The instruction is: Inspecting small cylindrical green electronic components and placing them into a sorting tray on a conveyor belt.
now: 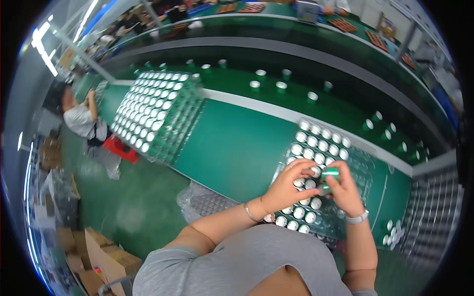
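My right hand [346, 193] is closed around a small green cylinder [330, 172]. A second green piece shows just under it, partly covered by the fingers. My left hand [289, 186] curves in from the other side, thumb and fingers apart. Its fingertips and thumb tip come close to the green cylinder; whether they touch it is unclear. Both hands hover over a clear plastic tray [356, 180] holding rows of white-topped green cylinders [323, 145]. The tray's right-hand columns show no white tops.
A stack of clear trays [180, 126] filled with white-topped cylinders stands left on the green table [224, 148]. Beyond a metal rail, loose cylinders [281, 87] stand on a green conveyor. Clear trays [432, 207] sit at right. A person [81, 116] sits far left by a red stool [120, 149].
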{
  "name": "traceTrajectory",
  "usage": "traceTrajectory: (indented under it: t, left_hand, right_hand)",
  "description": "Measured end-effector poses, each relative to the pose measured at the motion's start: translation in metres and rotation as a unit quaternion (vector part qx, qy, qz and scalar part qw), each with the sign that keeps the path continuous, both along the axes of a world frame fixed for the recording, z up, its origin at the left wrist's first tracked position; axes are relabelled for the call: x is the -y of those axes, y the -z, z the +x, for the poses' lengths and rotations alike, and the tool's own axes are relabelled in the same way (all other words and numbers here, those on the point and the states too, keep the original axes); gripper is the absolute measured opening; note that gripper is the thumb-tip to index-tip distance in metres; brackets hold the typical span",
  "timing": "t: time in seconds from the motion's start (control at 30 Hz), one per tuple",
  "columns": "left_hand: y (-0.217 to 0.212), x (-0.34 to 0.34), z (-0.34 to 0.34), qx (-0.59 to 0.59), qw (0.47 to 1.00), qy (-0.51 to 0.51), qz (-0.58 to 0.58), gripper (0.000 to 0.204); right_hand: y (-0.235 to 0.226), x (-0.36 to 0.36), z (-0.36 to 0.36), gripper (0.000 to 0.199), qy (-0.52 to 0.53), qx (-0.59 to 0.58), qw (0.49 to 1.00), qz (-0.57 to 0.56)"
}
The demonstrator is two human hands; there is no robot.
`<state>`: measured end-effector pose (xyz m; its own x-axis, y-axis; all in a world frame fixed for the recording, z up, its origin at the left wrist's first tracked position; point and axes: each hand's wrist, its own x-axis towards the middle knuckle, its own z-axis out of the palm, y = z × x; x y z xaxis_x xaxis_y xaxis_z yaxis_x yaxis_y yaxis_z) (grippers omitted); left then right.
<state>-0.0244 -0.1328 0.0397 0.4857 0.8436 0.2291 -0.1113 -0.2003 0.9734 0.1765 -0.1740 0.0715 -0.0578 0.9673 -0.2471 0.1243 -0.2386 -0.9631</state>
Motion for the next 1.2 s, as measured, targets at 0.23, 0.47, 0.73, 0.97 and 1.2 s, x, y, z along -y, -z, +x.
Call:
traceTrajectory:
  t: [0.23,0.47,0.73,0.97,1.2]
  left_hand:
    - [0.002,0.005,0.014,-0.012,0.98,0.075,-0.187,0.045]
    - [0.014,-0.004,0.022,0.05,0.977,0.064,-0.196,0.047]
    - [0.014,-0.003,0.025,0.022,0.973,0.072,-0.216,0.041]
    - [0.02,-0.006,0.023,0.025,0.981,0.076,-0.175,0.044]
    - [0.019,-0.006,0.023,0.049,0.974,0.076,-0.21,0.042]
  right_hand:
    - [0.014,0.029,-0.001,0.037,-0.023,0.014,0.998,0.065]
    - [0.04,0.032,0.035,0.035,0.096,-0.019,0.989,0.115]
    - [0.043,0.036,0.029,0.038,0.071,-0.229,0.968,0.077]
    - [0.049,0.034,0.024,0.038,0.077,-0.196,0.97,0.12]
    - [0.047,0.033,0.023,0.04,0.084,-0.09,0.98,0.154]
